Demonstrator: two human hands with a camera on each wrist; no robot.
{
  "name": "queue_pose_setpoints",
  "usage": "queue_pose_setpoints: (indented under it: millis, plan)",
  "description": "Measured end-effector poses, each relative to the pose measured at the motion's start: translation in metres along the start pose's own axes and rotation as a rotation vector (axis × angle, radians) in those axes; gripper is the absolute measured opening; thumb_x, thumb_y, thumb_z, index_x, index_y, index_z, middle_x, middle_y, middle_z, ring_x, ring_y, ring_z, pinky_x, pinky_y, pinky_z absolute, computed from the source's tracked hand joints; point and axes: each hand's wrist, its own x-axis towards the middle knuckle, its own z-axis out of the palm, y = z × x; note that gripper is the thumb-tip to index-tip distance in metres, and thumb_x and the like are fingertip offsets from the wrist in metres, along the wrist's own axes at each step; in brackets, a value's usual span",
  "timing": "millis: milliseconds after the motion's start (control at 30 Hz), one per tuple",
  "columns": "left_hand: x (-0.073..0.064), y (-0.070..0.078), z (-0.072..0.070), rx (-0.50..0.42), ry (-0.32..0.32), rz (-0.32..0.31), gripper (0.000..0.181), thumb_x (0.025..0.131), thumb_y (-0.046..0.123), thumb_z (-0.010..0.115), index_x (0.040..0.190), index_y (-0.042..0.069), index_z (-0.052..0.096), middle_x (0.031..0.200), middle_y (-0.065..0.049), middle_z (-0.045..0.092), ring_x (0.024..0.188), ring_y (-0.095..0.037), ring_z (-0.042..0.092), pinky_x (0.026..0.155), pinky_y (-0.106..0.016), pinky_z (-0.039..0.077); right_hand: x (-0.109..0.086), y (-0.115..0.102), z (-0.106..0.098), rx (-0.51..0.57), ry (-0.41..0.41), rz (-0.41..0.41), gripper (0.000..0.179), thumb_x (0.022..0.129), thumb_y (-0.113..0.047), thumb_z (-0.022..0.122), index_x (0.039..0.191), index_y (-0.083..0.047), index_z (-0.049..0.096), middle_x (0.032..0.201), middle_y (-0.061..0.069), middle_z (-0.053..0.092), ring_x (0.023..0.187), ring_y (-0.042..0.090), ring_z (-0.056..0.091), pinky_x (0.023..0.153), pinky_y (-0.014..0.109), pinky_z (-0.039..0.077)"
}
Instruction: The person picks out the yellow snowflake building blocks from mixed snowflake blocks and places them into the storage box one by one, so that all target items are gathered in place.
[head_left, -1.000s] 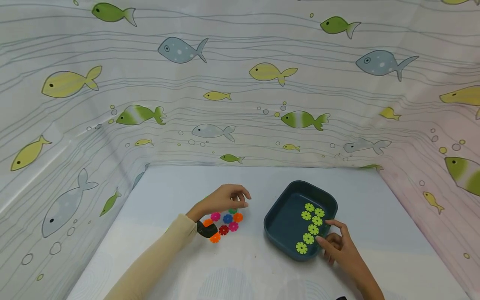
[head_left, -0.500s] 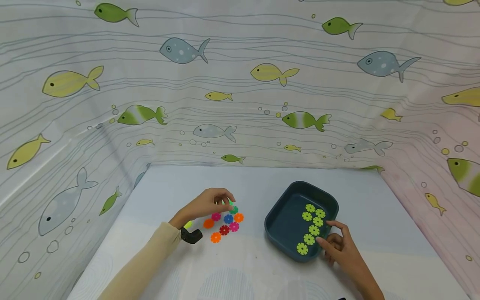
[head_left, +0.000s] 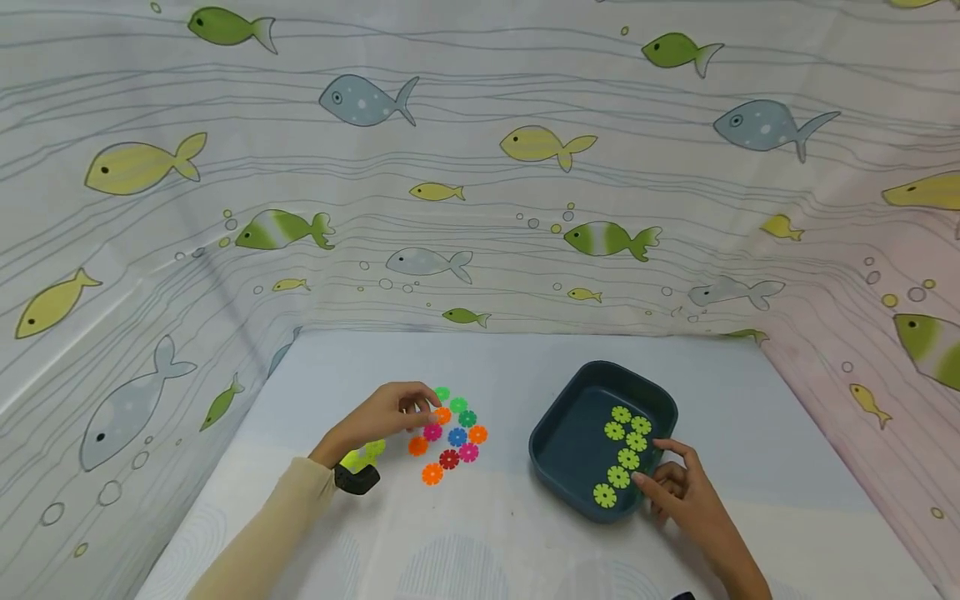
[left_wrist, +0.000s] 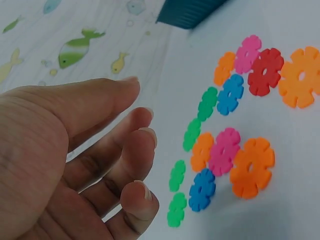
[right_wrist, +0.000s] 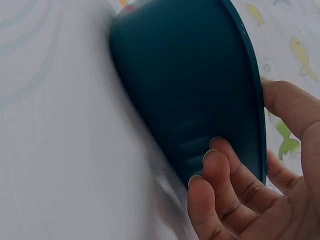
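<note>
My left hand (head_left: 384,415) hovers over the left side of the table, beside a loose group of flower-shaped plastic discs. Its fingers are loosely bent, and in the left wrist view nothing lies between the thumb and fingertips (left_wrist: 139,200). Nearest to it are an orange disc (head_left: 443,415) and a pink disc (head_left: 432,432). My right hand (head_left: 690,504) holds the right wall of a dark blue tray (head_left: 562,442), with fingers against the outside in the right wrist view. Several yellow-green discs (head_left: 618,477) lie along the tray's right half.
Among the loose discs are green (head_left: 458,405), blue (head_left: 457,437) and red (head_left: 449,459) ones. Yellow-green discs (head_left: 373,447) show partly behind the left wrist. A fish-patterned curtain (head_left: 480,233) rises behind and on both sides of the white table (head_left: 480,533).
My left hand has moved left, away from the tray and across the loose discs, uncovering green and orange ones. My right hand and the tray stay in place.
</note>
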Motion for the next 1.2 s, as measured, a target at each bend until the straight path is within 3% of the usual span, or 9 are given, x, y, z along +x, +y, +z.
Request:
queue_pose_setpoints:
  millis: [267, 567, 900, 1200]
  plan:
    - [-0.023, -0.014, -0.013, 0.005, 0.038, -0.070, 0.031, 0.096, 0.028, 0.076, 0.119, 0.008, 0.070, 0.096, -0.004, 0.068, 0.075, -0.030, 0.064, 0.069, -0.042, 0.058, 0.000, 0.003, 0.000, -0.013, 0.004, -0.006, 0.077, 0.095, -0.034, 0.076, 0.152, -0.016, 0.027, 0.098, 0.018, 0.063, 0.071, 0.032, 0.063, 0.062, 0.040, 0.056]
    - [-0.048, -0.033, -0.024, 0.105, 0.057, -0.115, 0.024, 0.092, 0.025, 0.080, 0.113, 0.014, 0.073, 0.095, 0.002, 0.068, 0.080, -0.023, 0.058, 0.066, -0.028, 0.049, 0.000, 0.003, 0.000, -0.008, -0.002, 0.002, 0.075, 0.096, -0.033, 0.075, 0.152, -0.018, 0.027, 0.099, 0.018, 0.064, 0.072, 0.032, 0.063, 0.063, 0.040, 0.056]
    - [-0.074, -0.042, -0.030, 0.058, 0.079, -0.161, 0.029, 0.085, 0.019, 0.086, 0.110, 0.011, 0.072, 0.099, -0.007, 0.067, 0.071, -0.021, 0.058, 0.064, -0.025, 0.046, 0.000, 0.001, 0.000, -0.001, -0.001, 0.010, 0.077, 0.095, -0.034, 0.076, 0.152, -0.019, 0.026, 0.099, 0.018, 0.063, 0.071, 0.031, 0.062, 0.062, 0.039, 0.056]
    - [-0.095, -0.053, -0.041, 0.044, 0.061, -0.181, 0.034, 0.085, 0.020, 0.086, 0.113, 0.011, 0.070, 0.104, -0.008, 0.066, 0.065, -0.015, 0.055, 0.065, -0.027, 0.047, 0.001, 0.000, 0.000, 0.002, 0.002, 0.037, 0.077, 0.096, -0.031, 0.076, 0.153, -0.019, 0.025, 0.098, 0.016, 0.063, 0.071, 0.030, 0.062, 0.062, 0.039, 0.056]
